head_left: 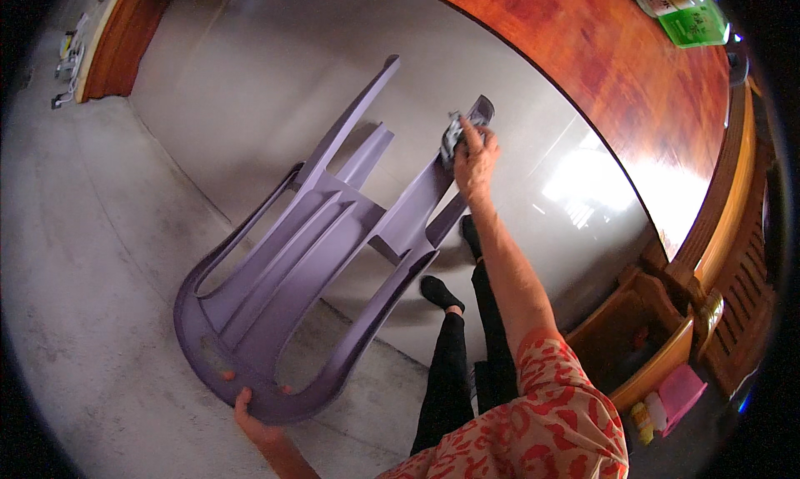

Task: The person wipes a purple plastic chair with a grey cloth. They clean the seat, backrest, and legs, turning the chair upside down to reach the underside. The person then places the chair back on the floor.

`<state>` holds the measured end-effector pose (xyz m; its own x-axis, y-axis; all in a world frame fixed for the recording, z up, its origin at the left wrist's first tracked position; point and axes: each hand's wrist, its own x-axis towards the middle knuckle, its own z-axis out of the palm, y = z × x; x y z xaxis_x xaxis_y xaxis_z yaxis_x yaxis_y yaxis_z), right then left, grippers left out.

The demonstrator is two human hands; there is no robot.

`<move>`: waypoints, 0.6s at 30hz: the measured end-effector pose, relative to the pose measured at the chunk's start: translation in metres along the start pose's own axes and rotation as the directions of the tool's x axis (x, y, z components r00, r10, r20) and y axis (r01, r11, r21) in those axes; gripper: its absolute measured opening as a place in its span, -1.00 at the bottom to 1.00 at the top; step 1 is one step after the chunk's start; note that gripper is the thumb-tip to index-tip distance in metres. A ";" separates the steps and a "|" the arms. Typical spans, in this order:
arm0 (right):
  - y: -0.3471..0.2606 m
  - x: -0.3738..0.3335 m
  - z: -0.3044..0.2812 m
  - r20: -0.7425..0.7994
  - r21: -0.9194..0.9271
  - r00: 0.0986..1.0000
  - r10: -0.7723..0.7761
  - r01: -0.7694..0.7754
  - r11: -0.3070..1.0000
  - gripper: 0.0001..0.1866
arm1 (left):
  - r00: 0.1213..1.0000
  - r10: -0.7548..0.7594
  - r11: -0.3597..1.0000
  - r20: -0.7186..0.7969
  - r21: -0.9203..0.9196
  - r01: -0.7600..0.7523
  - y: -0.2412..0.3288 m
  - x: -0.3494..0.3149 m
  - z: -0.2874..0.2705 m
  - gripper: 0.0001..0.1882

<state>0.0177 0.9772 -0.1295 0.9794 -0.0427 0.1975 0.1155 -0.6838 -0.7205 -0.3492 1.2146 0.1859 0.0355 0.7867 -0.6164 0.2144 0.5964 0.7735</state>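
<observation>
A purple plastic armchair (271, 283) is tipped over in front of me, its backrest toward me and its legs pointing away. My left hand (257, 418) grips the rounded top rim of the backrest, fingertips showing through and around the slot there. With my right hand (475, 160) I press a crumpled grey cloth (451, 139) against the right-hand leg, close to the leg's tip (482, 110). Fingers of that hand are bent over the cloth, which partly hides the leg behind it.
A glossy reddish-brown table (575, 54) curves along the upper right, carrying a green-labelled package (696, 25). At lower right stand a wooden bin (637, 329), a slatted wooden chair (737, 295) and a pink container (682, 396). A wooden door frame (125, 50) is upper left.
</observation>
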 end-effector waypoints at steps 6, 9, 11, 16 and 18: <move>-0.067 -0.068 -0.024 0.150 0.062 0.989 0.000 -0.010 0.998 -0.35 | 0.998 -0.057 0.996 0.038 -0.072 0.059 0.000 -0.023 0.022 -0.41; -0.096 -0.094 -0.033 0.186 0.057 0.982 -0.021 0.010 0.998 -0.36 | 0.999 -0.013 1.000 0.038 -0.011 0.014 0.004 -0.036 0.043 -0.43; -0.110 -0.105 -0.040 0.213 0.060 0.977 -0.027 0.015 0.998 -0.38 | 0.999 -0.033 0.999 0.037 -0.025 0.034 0.001 -0.037 0.044 -0.44; -0.132 -0.109 -0.070 0.351 0.212 0.870 -0.345 0.285 0.935 -0.48 | 0.993 -0.042 0.995 0.112 -0.088 0.052 0.004 -0.042 0.052 -0.45; -0.126 -0.086 -0.072 0.382 0.149 0.835 -0.396 0.368 0.918 -0.54 | 0.996 -0.052 0.996 0.076 -0.071 0.057 0.004 -0.041 0.049 -0.46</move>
<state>-0.0932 1.0140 -0.0078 0.8351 0.5138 0.1965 0.4908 -0.5346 -0.6880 -0.3023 1.1772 0.2071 0.0982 0.7402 -0.6652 0.1465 0.6504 0.7454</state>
